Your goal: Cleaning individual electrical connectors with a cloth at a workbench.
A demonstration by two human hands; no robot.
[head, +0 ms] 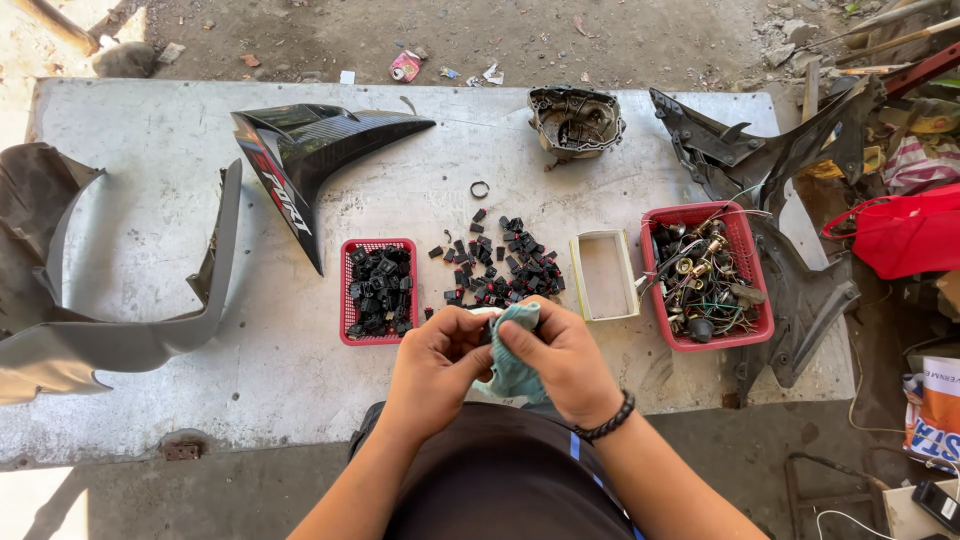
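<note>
Head view: both hands meet at the near edge of the table (150,400), just above the person's lap. The left hand (437,362) is curled closed around a small dark part that is mostly hidden by the fingers; the right hand (560,362) is clenched on a teal cloth (512,372) pressed against that part, so the two hands touch. A dark beaded bracelet (606,420) sits on the right wrist. Directly beyond the hands lies a loose pile of small black parts (500,262), spread on the bare table surface, with a single black ring (480,189) lying apart farther back. Just left of the pile stands a small red basket (345,290) filled with similar black parts; its near rim is close to the left hand. Right of the pile lies an empty pale rectangular frame (603,276), and just beside that stands a larger red basket (755,320) holding wires and metal fittings. A black fairing panel (310,150) lies at the back left, a grey fairing panel (100,340) overhangs the left edge, a metal engine cover (575,122) rests near the far edge, and dark plastic bodywork (780,170) covers the right edge. Open table surface remains between the grey panel and the small basket, and along the near edge to the left of the hands. A red bag (905,235) sits off the table at the right.
</note>
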